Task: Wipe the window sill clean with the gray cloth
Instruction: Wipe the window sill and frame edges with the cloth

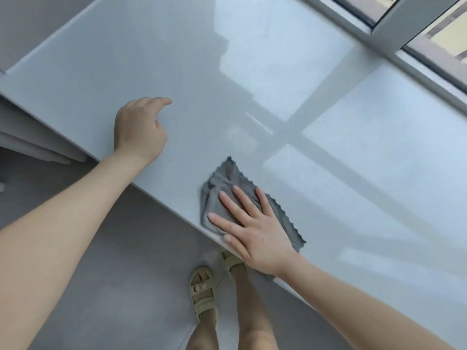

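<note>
Stretching across most of the view, a glossy, pale grey-white window sill [252,72] mirrors the bright panes and dark bars of the grey metal window frame [394,34] that runs along its far side, well beyond both sets of fingertips. Below the sill's near edge lies a matt grey floor [113,274], on which the person stands in pale green strapped sandals [202,291], almost straight under the right wrist. Two bare forearms reach in from the bottom corners. A crumpled gray cloth with a scalloped hem [280,218] lies on the sill right at its near edge, pinned beneath the right hand [255,233]. That hand lies flat on it, palm down, its fingers [242,200] straight and slightly spread, while the thumb lies along the sill's edge. Bunched folds and one pointed corner of the cloth stick out past the fingertips, the scalloped hem runs along the little-finger side, and a small flap hangs over the edge under the wrist. The left hand [139,130] is on the bare sill, well apart from the cloth, holding nothing; its forefinger [161,101] points forward, and the other fingers curl loosely beneath the palm.
</note>
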`<state>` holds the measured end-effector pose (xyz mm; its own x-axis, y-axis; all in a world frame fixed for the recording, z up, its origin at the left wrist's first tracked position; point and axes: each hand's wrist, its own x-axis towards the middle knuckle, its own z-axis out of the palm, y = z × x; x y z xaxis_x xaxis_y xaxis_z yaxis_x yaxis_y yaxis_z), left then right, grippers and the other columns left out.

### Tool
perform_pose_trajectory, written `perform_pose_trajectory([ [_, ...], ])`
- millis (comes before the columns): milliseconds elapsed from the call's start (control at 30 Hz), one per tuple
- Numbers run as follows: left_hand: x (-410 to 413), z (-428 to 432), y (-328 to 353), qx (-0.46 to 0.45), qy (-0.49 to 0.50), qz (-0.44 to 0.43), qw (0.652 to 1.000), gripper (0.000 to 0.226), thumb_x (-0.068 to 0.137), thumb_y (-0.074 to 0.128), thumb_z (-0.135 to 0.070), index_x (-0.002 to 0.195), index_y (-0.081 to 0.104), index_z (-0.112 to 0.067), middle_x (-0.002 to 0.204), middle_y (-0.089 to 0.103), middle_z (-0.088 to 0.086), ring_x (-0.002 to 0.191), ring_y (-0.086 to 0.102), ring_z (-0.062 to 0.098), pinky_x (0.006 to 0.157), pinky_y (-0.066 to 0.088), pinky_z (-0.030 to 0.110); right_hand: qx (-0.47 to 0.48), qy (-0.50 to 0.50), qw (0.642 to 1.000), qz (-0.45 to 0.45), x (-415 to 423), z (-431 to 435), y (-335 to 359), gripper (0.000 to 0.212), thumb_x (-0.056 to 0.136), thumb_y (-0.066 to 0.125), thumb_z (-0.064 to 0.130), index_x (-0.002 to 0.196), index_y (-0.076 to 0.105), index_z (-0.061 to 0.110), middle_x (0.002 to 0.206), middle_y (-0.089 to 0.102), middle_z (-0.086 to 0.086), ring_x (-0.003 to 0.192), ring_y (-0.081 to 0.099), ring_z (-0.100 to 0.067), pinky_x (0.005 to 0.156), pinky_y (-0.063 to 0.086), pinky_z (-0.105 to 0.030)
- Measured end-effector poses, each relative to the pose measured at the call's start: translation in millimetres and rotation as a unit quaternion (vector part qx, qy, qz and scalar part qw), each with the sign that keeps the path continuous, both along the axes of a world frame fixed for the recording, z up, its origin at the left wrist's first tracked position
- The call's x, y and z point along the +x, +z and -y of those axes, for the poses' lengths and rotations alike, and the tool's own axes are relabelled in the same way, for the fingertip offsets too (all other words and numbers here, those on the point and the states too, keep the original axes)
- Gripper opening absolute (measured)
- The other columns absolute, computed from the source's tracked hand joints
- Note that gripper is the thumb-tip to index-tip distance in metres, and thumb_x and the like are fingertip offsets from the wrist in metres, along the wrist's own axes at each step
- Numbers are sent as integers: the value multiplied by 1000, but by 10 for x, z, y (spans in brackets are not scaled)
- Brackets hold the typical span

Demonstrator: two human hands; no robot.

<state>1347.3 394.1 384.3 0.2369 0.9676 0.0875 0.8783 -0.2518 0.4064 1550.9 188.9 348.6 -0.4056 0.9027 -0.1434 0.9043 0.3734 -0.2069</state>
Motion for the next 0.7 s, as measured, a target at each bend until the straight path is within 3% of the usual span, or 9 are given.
perform_pose_trajectory([
  [133,-71,18,105,3,8,15,1000,56,76,34,10,125,53,-9,126,58,16,115,49,36,97,35,38,-35,25,999,18,598,448,54,44,100,19,45,144,24,44,155,24,5,146,15,-22,114,12,-54],
  [200,-149,-2,125,15,16,30,999,55,78,33,10,126,52,-10,128,57,14,118,48,34,99,35,38,-13,-70,997,21,616,66,30,45,99,13,49,143,23,44,155,23,5,146,16,-21,116,6,-52],
  [300,-292,62,97,39,39,49,997,48,82,37,5,125,52,-10,127,57,12,118,48,32,98,35,37,6,-261,965,21,192,-902,-47,51,97,16,50,146,16,40,159,8,-1,147,-1,-25,115,-5,-56],
  [367,-394,178,36,62,53,59,995,44,82,40,2,122,54,-9,124,59,12,116,50,31,96,36,36,-2,-290,957,19,-293,-1480,-83,54,96,20,51,147,15,37,160,2,-6,146,-7,-30,112,-9,-60],
  [433,-455,305,-27,77,69,66,992,41,80,42,0,118,56,-7,120,61,14,112,52,32,94,35,35,9,-255,967,11,-792,-1675,-104,55,95,22,53,147,17,37,160,2,-8,146,-8,-32,111,-10,-62],
  [533,-400,396,-77,87,81,63,991,37,79,44,-2,114,56,-4,116,62,17,108,53,35,93,34,36,33,-132,991,-14,-1111,-1275,-135,51,96,26,49,146,24,38,159,11,-7,146,1,-31,113,-6,-59],
  [633,-113,371,-64,67,60,58,994,35,80,46,-3,113,57,-3,115,62,19,107,53,37,93,36,40,40,-13,998,-40,-597,-471,-75,44,98,31,43,141,36,39,155,26,-3,145,15,-27,117,5,-53],
  [700,200,316,-102,49,19,45,998,33,80,46,-7,110,59,-3,115,63,18,107,54,37,94,37,42,30,-9,999,-14,213,43,-75,43,99,27,43,141,33,42,155,26,2,146,15,-21,117,10,-51],
])
